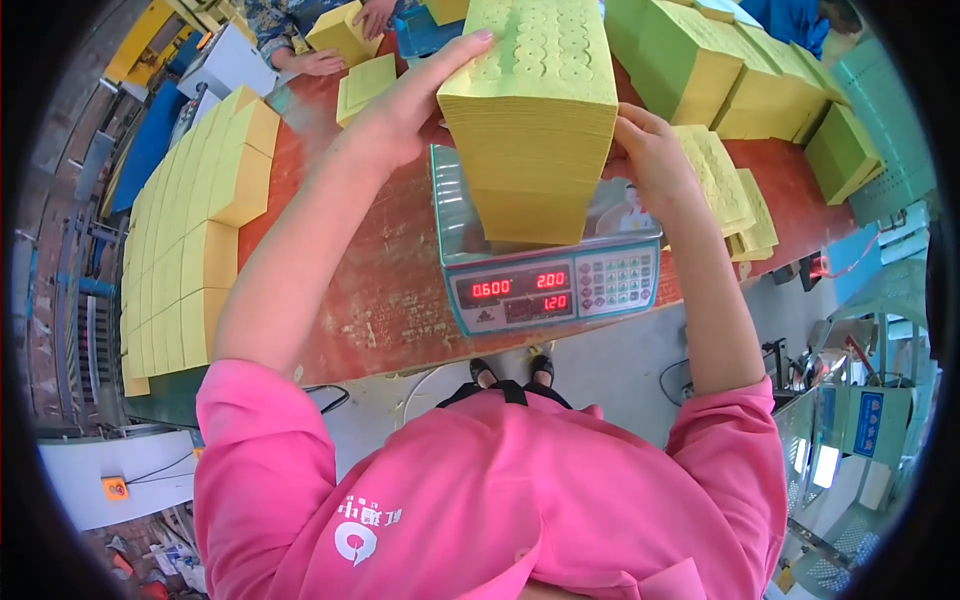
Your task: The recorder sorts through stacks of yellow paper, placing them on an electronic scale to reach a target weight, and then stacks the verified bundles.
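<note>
A tall stack of yellow paper sheets (530, 150), punched with rows of round patterns on top, stands on the pan of a digital scale (560, 290). The scale's red figures are lit. From the left, my left hand (415, 105) grips the stack, its thumb lying along the top edge and its other fingers mostly hidden behind. On the opposite side my right hand (655, 160) presses its bent fingers against the stack's right face. Between them, both hands hold the stack upright.
Yellow paper blocks (205, 230) line the left of the red table (370, 290); taller stacks (690, 70) fill the back right. Loose bundles (715, 180) lie by my right hand. Across the table, another person's hand (318, 63) rests near a small yellow bundle (366, 88) and a blue tray (425, 32).
</note>
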### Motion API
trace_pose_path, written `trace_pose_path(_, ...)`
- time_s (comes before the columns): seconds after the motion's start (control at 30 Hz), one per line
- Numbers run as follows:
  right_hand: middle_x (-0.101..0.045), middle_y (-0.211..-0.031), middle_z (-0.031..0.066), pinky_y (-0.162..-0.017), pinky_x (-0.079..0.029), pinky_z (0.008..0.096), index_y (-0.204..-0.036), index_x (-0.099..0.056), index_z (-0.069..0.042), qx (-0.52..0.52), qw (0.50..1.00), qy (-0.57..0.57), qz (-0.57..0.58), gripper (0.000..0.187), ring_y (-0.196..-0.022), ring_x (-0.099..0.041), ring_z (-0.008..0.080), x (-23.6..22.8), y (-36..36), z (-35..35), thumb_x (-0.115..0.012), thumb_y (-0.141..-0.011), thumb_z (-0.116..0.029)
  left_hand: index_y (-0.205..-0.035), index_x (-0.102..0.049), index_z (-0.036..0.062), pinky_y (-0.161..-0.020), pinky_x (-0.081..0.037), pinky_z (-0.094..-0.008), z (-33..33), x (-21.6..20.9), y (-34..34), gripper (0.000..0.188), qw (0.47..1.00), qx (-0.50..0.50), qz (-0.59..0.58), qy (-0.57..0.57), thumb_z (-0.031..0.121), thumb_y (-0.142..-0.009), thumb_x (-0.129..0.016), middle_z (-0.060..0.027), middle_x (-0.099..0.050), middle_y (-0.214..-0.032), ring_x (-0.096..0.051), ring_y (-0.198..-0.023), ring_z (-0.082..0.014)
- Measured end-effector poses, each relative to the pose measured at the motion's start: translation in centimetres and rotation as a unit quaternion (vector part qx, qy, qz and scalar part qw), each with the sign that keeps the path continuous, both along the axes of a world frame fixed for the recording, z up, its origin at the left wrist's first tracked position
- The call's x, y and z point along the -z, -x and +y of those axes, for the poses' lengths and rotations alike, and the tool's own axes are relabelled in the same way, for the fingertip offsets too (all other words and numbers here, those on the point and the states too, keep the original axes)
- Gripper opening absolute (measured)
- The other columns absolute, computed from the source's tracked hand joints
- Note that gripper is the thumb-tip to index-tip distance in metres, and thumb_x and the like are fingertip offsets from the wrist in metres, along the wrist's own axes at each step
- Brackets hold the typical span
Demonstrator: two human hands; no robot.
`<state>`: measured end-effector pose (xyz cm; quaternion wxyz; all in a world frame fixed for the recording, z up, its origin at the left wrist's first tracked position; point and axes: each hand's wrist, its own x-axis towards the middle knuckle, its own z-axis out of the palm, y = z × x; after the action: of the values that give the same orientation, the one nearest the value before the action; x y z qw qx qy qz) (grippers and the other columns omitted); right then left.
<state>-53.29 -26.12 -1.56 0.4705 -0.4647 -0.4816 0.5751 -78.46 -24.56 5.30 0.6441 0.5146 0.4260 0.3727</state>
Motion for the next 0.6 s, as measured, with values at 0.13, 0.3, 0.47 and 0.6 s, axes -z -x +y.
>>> trace_pose_path(0.13, -0.066, -0.092, 0.0046, -0.064, -0.049, 0.0244, -0.118, -0.063, 0.002, 0.007, 0.999, -0.032, 0.02, 0.034, -0.071, -0.058, 0.0104, 0.8, 0.5, 0.1, -0.056, -0.094, -0.021, -0.138, -0.051, 0.0122, -0.095, -0.043, -0.0341, -1.4, 1.5, -0.2, 0.058, 0.99, -0.049, 0.035, -0.124, 0.046, -0.091, -0.059, -0.005, -0.055, -0.134, -0.053, -0.12, -0.0158)
trace_pose_path(0.3, -0.066, -0.092, 0.0028, -0.069, -0.045, 0.0247, -0.118, -0.065, 0.001, 0.074, 0.99, -0.086, -0.077, 0.034, -0.077, -0.056, 0.009, 0.1, 1.7, -0.4, -0.057, -0.093, -0.021, -0.136, -0.052, 0.0124, -0.098, -0.037, -0.0346, -1.9, 2.4, -1.9, 0.064, 0.986, -0.146, -0.052, -0.052, 0.061, -0.094, -0.045, -0.0018, -0.06, -0.125, -0.052, -0.115, -0.0148)
trace_pose_path(0.47, -0.067, -0.096, 0.0048, -0.076, -0.047, 0.0264, -0.119, -0.065, 0.0, 0.083, 0.99, -0.099, -0.063, 0.035, -0.085, -0.06, 0.0125, 0.8, 2.2, 0.3, -0.058, -0.093, -0.023, -0.141, -0.044, 0.0109, -0.101, -0.037, -0.0353, -1.3, 5.8, -1.6, 0.057, 0.973, -0.2, -0.076, -0.086, 0.045, -0.096, -0.051, -0.0044, -0.055, -0.131, -0.049, -0.121, -0.0161)
trace_pose_path(0.6, -0.067, -0.109, 0.0078, -0.088, -0.047, 0.0293, -0.118, -0.065, 0.0, 0.098, 0.989, -0.109, -0.031, 0.036, -0.098, -0.061, 0.0166, 2.6, 1.8, 1.5, -0.057, -0.093, -0.024, -0.142, -0.042, 0.0099, -0.102, -0.037, -0.0354, -1.5, 6.9, -2.3, 0.058, 0.974, -0.204, -0.067, -0.071, 0.04, -0.095, -0.053, -0.0043, -0.054, -0.133, -0.049, -0.121, -0.0163)
